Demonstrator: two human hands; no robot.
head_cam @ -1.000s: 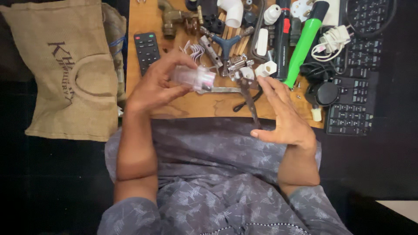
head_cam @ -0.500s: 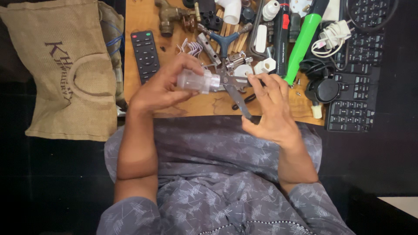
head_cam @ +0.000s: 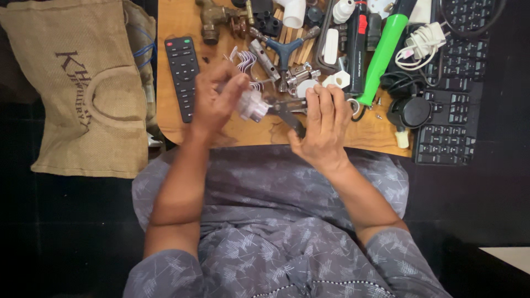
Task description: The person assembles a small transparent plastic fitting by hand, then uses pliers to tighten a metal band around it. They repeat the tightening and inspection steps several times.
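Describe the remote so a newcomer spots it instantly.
Start at the wooden board beside the jute bag. Along the board's left edge, just left of the left hand, lies the remote: the only slim black bar with rows of small buttons and one red button at its far end.

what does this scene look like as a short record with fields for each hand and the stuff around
left hand: left hand holds a small clear plastic piece
right hand: right hand grips dark pliers, jaws pointing toward the plastic piece
surface: wooden board
near left: black remote, jute bag
near right: green tube, black keyboard
behind: brass tap
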